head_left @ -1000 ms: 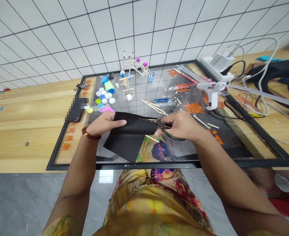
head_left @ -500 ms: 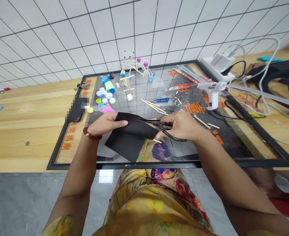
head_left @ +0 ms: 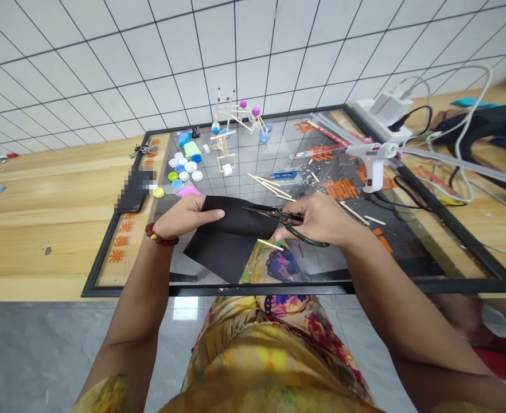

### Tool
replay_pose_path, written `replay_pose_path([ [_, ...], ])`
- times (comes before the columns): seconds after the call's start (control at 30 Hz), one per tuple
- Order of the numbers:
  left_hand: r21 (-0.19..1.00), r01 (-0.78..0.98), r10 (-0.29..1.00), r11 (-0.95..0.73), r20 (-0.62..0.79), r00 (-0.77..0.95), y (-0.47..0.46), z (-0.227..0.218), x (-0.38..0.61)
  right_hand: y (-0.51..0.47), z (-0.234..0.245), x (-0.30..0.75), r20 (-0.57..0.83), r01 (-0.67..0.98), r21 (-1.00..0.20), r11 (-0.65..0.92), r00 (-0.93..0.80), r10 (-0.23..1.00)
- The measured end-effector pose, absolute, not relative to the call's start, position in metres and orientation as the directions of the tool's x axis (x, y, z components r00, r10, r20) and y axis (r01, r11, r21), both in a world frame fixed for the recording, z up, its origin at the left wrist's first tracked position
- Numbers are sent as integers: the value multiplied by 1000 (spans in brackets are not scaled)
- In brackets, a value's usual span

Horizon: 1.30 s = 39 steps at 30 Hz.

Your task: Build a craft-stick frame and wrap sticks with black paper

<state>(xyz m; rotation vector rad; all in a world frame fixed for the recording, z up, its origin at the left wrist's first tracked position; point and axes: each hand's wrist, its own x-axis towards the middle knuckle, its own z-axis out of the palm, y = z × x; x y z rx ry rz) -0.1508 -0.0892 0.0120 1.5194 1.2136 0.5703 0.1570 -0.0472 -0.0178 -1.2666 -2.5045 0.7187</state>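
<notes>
My left hand pinches the upper left edge of a black sheet, thumb on top, holding it just above the glass work surface. My right hand grips dark-handled scissors, whose blades point left and lie across the sheet's upper right part. A thin wooden stick shows just below the scissors by the sheet's right edge.
Behind my hands lie several wooden sticks, coloured bottle caps, a stick-and-cap model and a blue tool. A white glue gun with cables stands at the right. A dark phone-like object lies left.
The sheet's lower right part has drawn in and the scissor blades have moved slightly further left along it. Both hands stay almost in place.
</notes>
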Motion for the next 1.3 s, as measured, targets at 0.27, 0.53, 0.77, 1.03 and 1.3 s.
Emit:
replay_pose_path([
  [0.27, 902, 426, 894, 69, -245, 375, -90, 11, -152, -48, -20, 157, 11, 677, -525, 517, -602, 799],
  [0.53, 906, 421, 895, 44, -223, 387, -91, 12, -151, -48, -21, 157, 18, 662, -549, 510, -600, 800],
  [0.77, 921, 389, 921, 33, -179, 346, -88, 3, -149, -48, -20, 156, 25, 668, -543, 509, -593, 805],
  [1.03, 924, 379, 913, 50, -196, 358, -89, 2, -150, -47, -24, 158, 29, 655, -548, 521, -608, 794],
  [1.3, 921, 386, 918, 51, -196, 345, -90, 7, -149, -47, -23, 158, 22, 648, -550, 527, -619, 785],
])
